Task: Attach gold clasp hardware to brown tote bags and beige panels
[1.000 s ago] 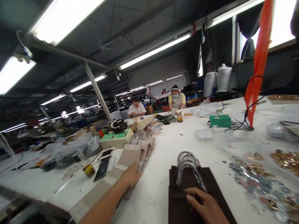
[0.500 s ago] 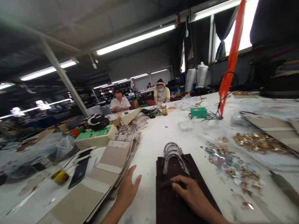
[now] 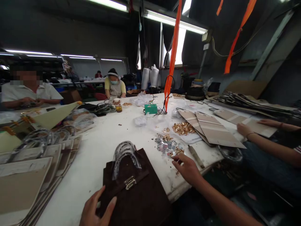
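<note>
A dark brown bag piece (image 3: 141,199) lies flat on the table in front of me. Its handle (image 3: 125,153) is wrapped in clear plastic and arches over the top edge. A metal clasp (image 3: 129,182) sits across its strap. At the lower left edge of the piece is my left hand (image 3: 96,208), with thumb and fingers apart. My right hand (image 3: 189,169) is out to the right, beside the loose silver and gold metal fittings (image 3: 168,144). Its thumb and forefinger tips are close together; anything between them is too small to make out.
Stacked beige panels with handles (image 3: 30,175) lie at the left. A grey-handled tool (image 3: 196,156) rests near the table edge. Further off are gold fittings (image 3: 183,128), a green box (image 3: 150,109) and a jar (image 3: 118,105). A co-worker's hands (image 3: 244,129) touch panels at the right.
My view has swung right. My right hand has left the bag's strap and moved right to the metal fittings. The clasp on the strap is now uncovered. My left hand has come to the bag's edge.
</note>
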The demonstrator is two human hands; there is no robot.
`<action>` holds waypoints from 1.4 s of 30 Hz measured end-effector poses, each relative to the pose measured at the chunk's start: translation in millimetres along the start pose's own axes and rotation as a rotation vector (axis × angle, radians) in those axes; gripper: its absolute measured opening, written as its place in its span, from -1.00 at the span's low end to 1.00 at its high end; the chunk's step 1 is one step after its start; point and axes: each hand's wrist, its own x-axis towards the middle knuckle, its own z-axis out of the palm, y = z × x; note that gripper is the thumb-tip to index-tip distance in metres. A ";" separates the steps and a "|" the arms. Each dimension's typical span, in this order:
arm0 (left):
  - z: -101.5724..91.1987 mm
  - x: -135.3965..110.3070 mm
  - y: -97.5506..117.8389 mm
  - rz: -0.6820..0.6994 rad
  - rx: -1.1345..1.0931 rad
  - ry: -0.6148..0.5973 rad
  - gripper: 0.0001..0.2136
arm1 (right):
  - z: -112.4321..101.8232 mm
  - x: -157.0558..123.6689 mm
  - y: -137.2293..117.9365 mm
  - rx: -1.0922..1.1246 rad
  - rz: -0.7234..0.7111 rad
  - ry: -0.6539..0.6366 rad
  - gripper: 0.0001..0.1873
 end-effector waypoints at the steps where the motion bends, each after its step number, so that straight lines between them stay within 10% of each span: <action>1: 1.7 -1.1 -0.4 0.039 0.019 0.008 -0.29 | -6.5 5.4 12.3 -0.078 0.001 -0.011 -0.76; 7: 5.7 -2.1 -6.2 0.183 0.122 0.021 -0.40 | -15.4 10.8 38.4 -0.417 0.021 -0.234 -0.79; 15: 4.7 -1.9 4.7 0.165 0.031 0.083 -0.59 | -8.9 8.9 36.2 -0.205 -0.005 -0.169 -0.81; 20: -1.1 -12.2 22.5 0.129 -0.058 0.144 -0.69 | 3.9 -6.9 -18.1 0.088 0.056 -0.116 -0.75; 28: -14.9 -25.0 43.6 0.020 -0.035 0.093 -0.69 | 68.5 -45.6 -129.6 0.545 -0.018 -0.439 -0.86; 36: -24.6 -26.1 56.8 -0.143 -0.203 0.030 -0.64 | 88.3 -12.6 -161.1 0.648 -0.045 -0.372 -0.44; 42: -27.3 -22.7 70.2 -0.266 -0.511 -0.002 -0.32 | 90.3 -9.9 -157.3 0.450 -0.156 -0.461 -0.79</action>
